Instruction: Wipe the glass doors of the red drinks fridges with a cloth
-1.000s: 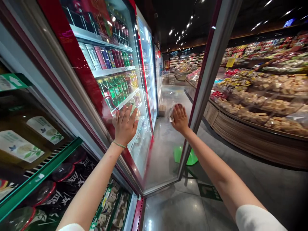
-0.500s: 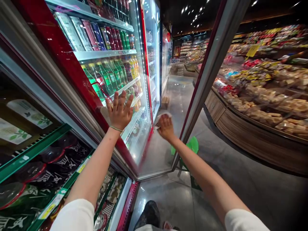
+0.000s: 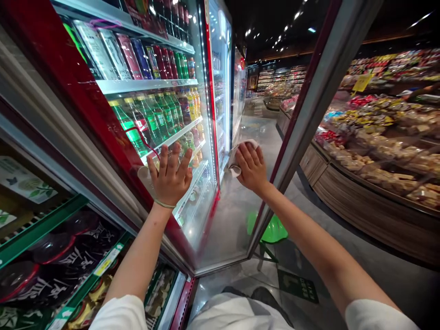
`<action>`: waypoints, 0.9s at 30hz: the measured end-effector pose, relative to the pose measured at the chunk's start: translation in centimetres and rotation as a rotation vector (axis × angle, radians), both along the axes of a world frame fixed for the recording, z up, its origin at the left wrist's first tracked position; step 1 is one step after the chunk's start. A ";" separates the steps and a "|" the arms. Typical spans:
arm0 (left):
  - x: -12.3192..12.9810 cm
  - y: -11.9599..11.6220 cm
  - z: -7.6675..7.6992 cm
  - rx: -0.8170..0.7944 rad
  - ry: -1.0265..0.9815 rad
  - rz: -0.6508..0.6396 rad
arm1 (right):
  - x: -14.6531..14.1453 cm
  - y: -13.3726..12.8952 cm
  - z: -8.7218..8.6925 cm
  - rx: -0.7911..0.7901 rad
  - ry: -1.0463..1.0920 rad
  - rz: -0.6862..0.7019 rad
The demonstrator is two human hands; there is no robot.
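Head view: right hand [image 3: 251, 166] out in front at mid-frame, back of hand to camera, fingers near straight and close together, laid over a whitish cloth [image 3: 235, 171]. Cloth sticks out past the fingertips and on the thumb side, one edge curled. Palm side hidden, so can't tell if the cloth is gripped or just pressed. Hand and cloth are at the glass door [image 3: 223, 238], near its metal-edged frame [image 3: 311, 105]; exact contact unclear.

Left hand [image 3: 171, 179] opened wide, fingers spread and pointing up, nothing seen in it, palm toward the glass; can't confirm it touches. Thin wristband [image 3: 164, 204] on that wrist. Both arms reach forward, white sleeves [image 3: 122, 311].

Past the left hand: lit drinks cooler with red frame [image 3: 87, 107], a row of cans [image 3: 129, 57] on one shelf, green bottles [image 3: 160, 114] with yellow caps on the shelf below. Lower left: big dark bottles [image 3: 44, 279] with red bands, beside a green shelf strip [image 3: 41, 229].

Green stool [image 3: 275, 230] on the gray floor [image 3: 347, 270], by the door's lower end, partly seen through glass. Right side: wood-sided display [image 3: 364, 206] piled with wrapped goods [image 3: 385, 151], yellow sign [image 3: 362, 83] above them. Person's dark shoe [image 3: 270, 300] at bottom.
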State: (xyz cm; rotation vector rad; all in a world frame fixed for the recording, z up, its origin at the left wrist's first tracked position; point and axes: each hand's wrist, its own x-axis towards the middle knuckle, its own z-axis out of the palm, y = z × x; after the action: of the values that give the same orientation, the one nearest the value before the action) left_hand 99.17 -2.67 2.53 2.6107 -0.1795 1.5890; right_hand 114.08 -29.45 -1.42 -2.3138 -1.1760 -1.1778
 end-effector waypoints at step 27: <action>0.1 0.4 0.2 0.136 -0.167 -0.008 | -0.9 4.6 -2.7 0.312 -0.292 0.085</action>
State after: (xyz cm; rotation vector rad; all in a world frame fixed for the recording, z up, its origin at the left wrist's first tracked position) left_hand 99.28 -2.31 2.75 2.5676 -0.3195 1.8545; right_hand 113.17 -24.84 -4.09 -1.8912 -1.0762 -1.5808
